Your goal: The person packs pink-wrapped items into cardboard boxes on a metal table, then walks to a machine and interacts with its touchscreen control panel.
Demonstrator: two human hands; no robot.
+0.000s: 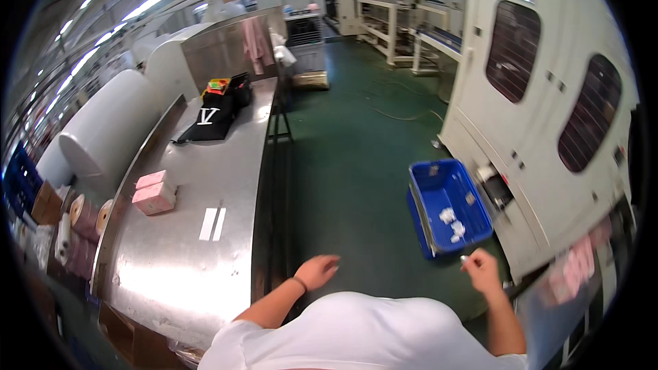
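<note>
My left hand [317,273] hangs over the floor beside the metal table [185,260], a dark band on its wrist. Its fingers are loosely stretched out, and nothing shows in them. My right hand [484,271] is closed near the close end of a blue plastic crate [430,223], apart from it. A tiny whitish bit [464,259] shows at its fingertips, too small to name. Inside the crate lie several crumpled white scraps [452,225]. On the table sit two pink-and-white wrapped packs [154,193] and two white strips [213,224].
A tall cream machine cabinet [531,103] with dark oval windows stands at the right, behind the crate. A black bag [212,118] lies on the far part of the table. Large white rolls [113,120] are left of it. A thin hose [404,118] crosses the green floor.
</note>
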